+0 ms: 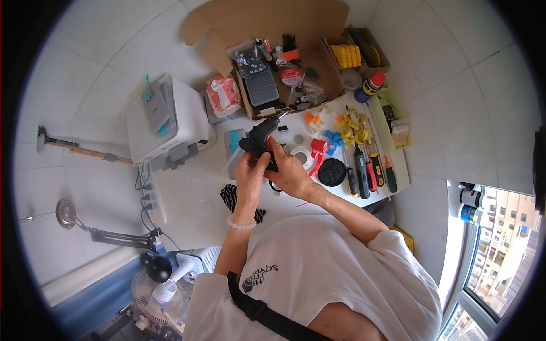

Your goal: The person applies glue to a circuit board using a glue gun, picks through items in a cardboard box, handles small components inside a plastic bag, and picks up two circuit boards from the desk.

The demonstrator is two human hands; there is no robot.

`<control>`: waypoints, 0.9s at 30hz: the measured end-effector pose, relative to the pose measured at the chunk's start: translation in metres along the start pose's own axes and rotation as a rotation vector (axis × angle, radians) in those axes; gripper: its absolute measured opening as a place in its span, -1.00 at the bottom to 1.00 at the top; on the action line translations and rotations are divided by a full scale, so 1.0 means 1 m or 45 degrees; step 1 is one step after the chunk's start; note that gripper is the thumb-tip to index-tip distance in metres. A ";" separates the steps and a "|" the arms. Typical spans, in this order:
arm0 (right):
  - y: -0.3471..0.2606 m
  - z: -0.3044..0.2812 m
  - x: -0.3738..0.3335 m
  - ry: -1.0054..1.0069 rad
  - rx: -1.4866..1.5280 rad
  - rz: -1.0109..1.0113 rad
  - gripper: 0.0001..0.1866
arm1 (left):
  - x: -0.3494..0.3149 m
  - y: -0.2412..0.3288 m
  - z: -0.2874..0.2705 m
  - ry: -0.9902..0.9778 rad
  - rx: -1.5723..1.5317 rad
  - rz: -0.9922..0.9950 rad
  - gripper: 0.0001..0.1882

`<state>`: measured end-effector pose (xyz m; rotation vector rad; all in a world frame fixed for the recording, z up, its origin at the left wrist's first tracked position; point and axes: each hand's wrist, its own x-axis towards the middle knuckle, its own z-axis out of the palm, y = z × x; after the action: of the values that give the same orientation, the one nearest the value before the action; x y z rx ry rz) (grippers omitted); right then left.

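A black glue gun [257, 138] is up front here, held above the bench [187, 190] with its nose tilted away and to the right. Matt dark body, chunky and angular, narrowing to a thin, pale metal tip [282, 115]. A flash of red shows on its flank, right up against the fingers. The left hand [251, 170] has the lower end, thumb and fingers closed around it; the right hand [291, 175] grips the near side, some of its fingers lost behind the body. Both hands nearly meet there, and much of the handle is covered.

Just right of the hands, a white tape roll [301, 156], then a red tape dispenser [318, 154] and a round black lid [332, 172]. Farther right, a row of screwdrivers [376, 170]. Beyond the hands, an open cardboard box [322, 74] with a grey case [261, 87] inside. Left of the hands and farther off, a white printer [176, 128]; nearer, just below the left hand, a striped black cloth [228, 196].
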<state>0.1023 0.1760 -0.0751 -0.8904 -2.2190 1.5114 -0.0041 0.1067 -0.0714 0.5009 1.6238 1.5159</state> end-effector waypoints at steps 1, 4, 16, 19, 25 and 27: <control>0.001 -0.003 0.001 0.003 0.047 0.005 -0.15 | 0.001 -0.001 0.002 0.001 0.002 -0.001 -0.77; 0.011 -0.008 0.005 0.054 0.095 -0.033 -0.17 | 0.005 -0.002 0.010 0.017 0.127 0.032 -0.76; 0.036 -0.071 0.036 0.288 -0.152 -0.072 -0.17 | 0.003 -0.008 0.017 -0.108 0.258 -0.040 -0.67; 0.046 -0.096 0.045 0.339 -0.274 -0.105 -0.19 | 0.002 -0.012 0.010 -0.143 0.326 -0.059 -0.70; 0.052 -0.149 0.068 0.528 -0.639 -0.103 -0.21 | 0.002 -0.019 -0.004 -0.147 0.373 -0.045 -0.70; 0.056 -0.163 0.076 0.595 -0.728 -0.134 -0.22 | 0.002 -0.018 -0.004 -0.136 0.298 -0.103 -0.71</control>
<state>0.1554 0.3562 -0.0691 -1.1193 -2.2987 0.5305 -0.0042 0.1021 -0.0891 0.6251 1.7254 1.2262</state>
